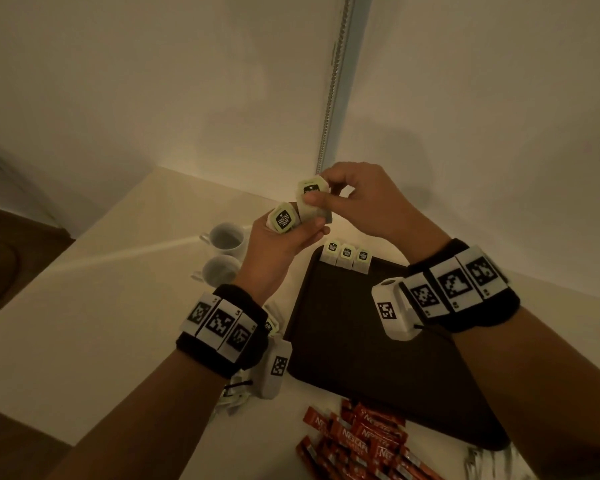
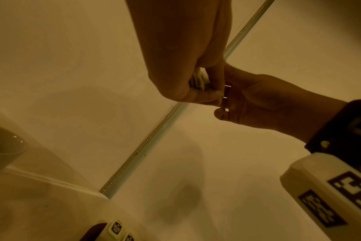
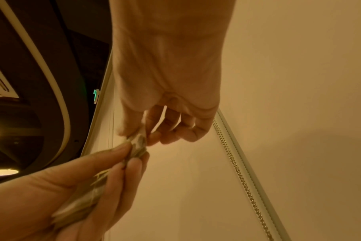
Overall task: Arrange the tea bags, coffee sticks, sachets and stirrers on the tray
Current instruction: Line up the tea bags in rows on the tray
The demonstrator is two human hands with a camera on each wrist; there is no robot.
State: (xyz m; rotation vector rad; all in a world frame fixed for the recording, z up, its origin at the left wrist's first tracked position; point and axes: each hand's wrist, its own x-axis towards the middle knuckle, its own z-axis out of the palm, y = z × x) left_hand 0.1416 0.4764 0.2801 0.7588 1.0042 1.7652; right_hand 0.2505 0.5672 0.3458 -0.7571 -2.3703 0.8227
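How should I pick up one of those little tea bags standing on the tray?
Pinch its upright top end from above, one flat face under each finger. The three tea bags stand side by side against the tray's far rim, leaving only their tops and front faces exposed.

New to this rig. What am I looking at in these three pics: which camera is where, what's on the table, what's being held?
No robot: a person's two bare hands, with marker-tagged bands and a small camera on each wrist. The wide picture comes from a head camera looking down; the other two look along each hand from the wrists.

On the pale table sit a dark tray with three tea bags lined up at its far edge, two white cups to its left, and red coffee sticks in front.

The left hand holds a small bunch of tea bags; the right hand pinches one tea bag at the bunch.
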